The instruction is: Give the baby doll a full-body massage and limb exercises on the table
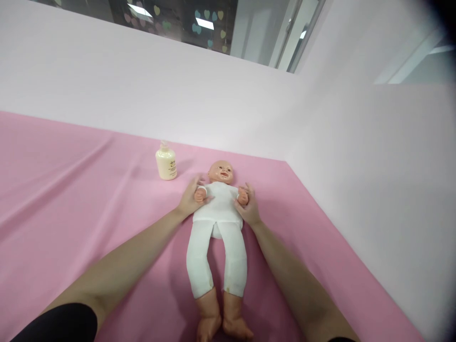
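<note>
Centre frame, my left hand [190, 198] and right hand [249, 207] cupped the soft white-suited plastic baby doll's [218, 223] sides, fingers loosely curled. It looked light and floppy; I'd grip the torso.

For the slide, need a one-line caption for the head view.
Both hands, left hand and right hand, grip a doll lying on a pink sheet, bottle nearby.

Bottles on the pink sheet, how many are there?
1. The cream bottle stands upright on the pink sheet, beyond the left hand and apart from the doll. Nothing else looks like a bottle.
</note>
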